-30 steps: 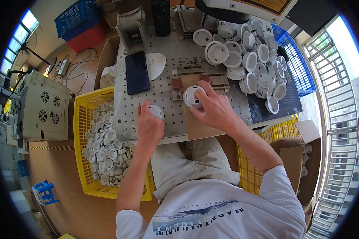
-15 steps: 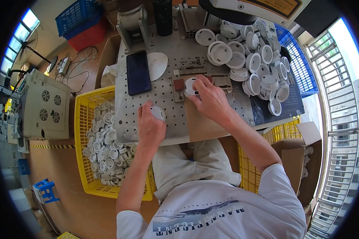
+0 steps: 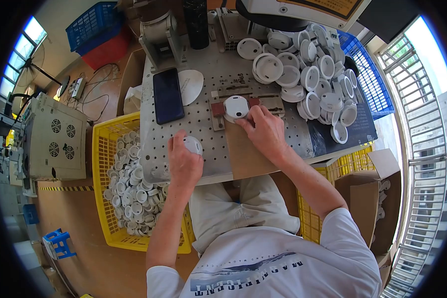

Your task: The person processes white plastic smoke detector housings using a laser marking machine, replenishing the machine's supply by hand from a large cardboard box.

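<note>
So the biggest thing here is the perforated metal worktable [image 3: 290, 141], with the person seated right up against it. Beside its left end there's a yellow basket [image 3: 99, 193] loaded with small white round pieces, and a big messy heap of white caps [image 3: 325, 79] covers the right end of the tabletop. A brown sheet [image 3: 246, 154] lies flat near the front edge.

Then the hands. The right hand [image 3: 265, 130] has its thumb and forefinger bunched at the near right edge of a white disc; can't tell if it's really pinching or just touching. The left hand [image 3: 185, 163] is curled around a second disc [image 3: 194, 144] above the front left of the table, most fingers hidden. A dark phone [image 3: 168, 97] lies just behind that hand.

The white disc [image 3: 236, 107] itself sits face up, its dark slots showing, between two small red blocks [image 3: 217, 110].
</note>
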`<state>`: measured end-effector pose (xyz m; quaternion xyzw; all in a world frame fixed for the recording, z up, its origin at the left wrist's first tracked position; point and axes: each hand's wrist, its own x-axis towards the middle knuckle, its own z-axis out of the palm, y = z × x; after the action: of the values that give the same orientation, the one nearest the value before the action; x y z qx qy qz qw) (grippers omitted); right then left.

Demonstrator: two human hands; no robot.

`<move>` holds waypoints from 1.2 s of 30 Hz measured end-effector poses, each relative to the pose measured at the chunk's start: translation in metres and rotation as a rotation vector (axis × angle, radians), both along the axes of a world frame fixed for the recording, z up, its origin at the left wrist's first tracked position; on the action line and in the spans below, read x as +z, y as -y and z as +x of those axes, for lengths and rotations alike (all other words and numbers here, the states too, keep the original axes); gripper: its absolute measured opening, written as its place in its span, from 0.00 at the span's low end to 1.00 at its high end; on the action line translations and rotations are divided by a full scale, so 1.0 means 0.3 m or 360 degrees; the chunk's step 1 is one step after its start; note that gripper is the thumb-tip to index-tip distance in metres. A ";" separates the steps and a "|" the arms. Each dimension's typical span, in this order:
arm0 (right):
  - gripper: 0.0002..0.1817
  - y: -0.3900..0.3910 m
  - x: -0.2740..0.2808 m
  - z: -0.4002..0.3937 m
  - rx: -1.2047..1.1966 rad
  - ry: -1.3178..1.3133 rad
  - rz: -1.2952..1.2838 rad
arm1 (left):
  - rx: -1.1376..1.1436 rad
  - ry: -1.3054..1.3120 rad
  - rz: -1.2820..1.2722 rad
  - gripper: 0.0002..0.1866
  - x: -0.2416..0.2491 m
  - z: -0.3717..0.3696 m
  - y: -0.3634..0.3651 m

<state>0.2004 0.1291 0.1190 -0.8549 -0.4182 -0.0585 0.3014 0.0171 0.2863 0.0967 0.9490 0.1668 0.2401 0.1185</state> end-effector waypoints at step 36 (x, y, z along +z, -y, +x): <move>0.08 0.269 -0.006 -0.069 0.0062 -0.0361 0.0334 | 0.0028 0.0254 -0.0037 0.05 0.102 0.164 -0.037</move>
<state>0.1797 0.0483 0.1173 -0.8115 -0.3897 0.0009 0.4355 0.0664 0.2975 0.1273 0.9239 0.1678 0.3141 0.1402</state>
